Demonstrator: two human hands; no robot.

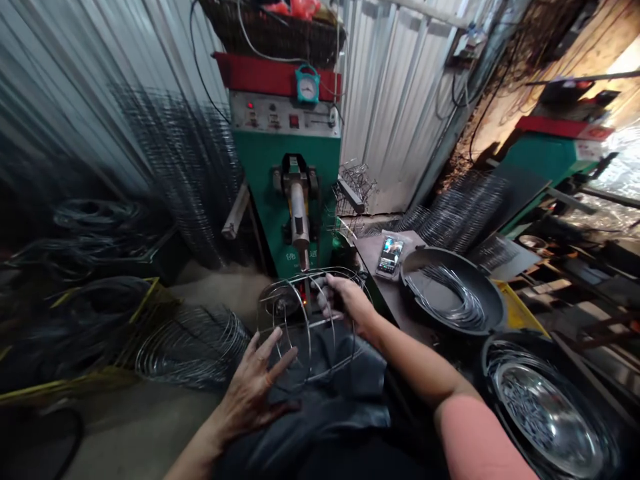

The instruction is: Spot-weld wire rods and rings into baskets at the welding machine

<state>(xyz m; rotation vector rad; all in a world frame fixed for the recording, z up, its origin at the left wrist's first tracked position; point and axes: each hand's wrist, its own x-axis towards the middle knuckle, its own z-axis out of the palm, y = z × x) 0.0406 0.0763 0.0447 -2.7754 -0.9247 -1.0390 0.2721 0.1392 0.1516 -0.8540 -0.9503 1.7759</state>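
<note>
Corrugated metal walls (395, 113) flank a green spot-welding machine (257, 173) — the right hand (347, 300) closes around a curved steel-wire frame (309, 333), while the left hand (253, 397) lies open on a dark apron (320, 417), just below it.

Wire cage (309, 327) partly behind right hand (347, 300); phone screen (390, 256) unreadable.

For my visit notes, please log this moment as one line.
Right hand: grips silver wire round frame | Left hand: open on dark apron | Facing: green metal machine
</note>
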